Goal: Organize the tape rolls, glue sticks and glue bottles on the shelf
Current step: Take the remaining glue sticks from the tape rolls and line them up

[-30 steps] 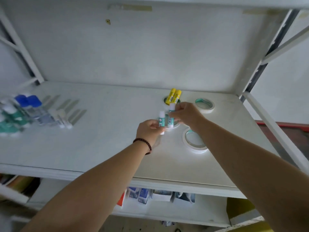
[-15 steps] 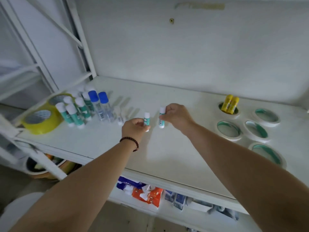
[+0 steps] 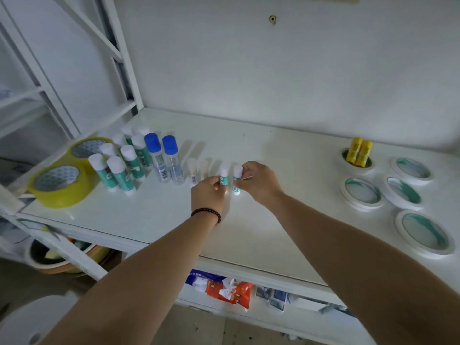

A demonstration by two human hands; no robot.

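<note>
My left hand (image 3: 207, 194) grips a small teal glue stick (image 3: 223, 177) with a white cap, held upright on the white shelf (image 3: 154, 212). My right hand (image 3: 258, 183) grips a second small teal glue stick (image 3: 237, 181) right beside it. To their left stand two small clear glue sticks (image 3: 193, 171), two blue-capped glue bottles (image 3: 161, 158) and a cluster of several larger teal glue sticks (image 3: 119, 168). Two yellow tape rolls (image 3: 59, 188) lie at the far left. At the right lie several white tape rolls (image 3: 362, 192); one holds two yellow glue sticks (image 3: 358, 151).
White shelf posts and braces (image 3: 124, 58) rise at the left; a wall closes the back. A lower shelf holds orange and blue packets (image 3: 229, 291). A round tub (image 3: 57, 260) sits below at the left. Bare shelf surface lies between my hands and the white tape rolls.
Both hands carried the small teal glue sticks from the white tape rolls at the right over to the left, beside the clear sticks. The view swung left with them.
</note>
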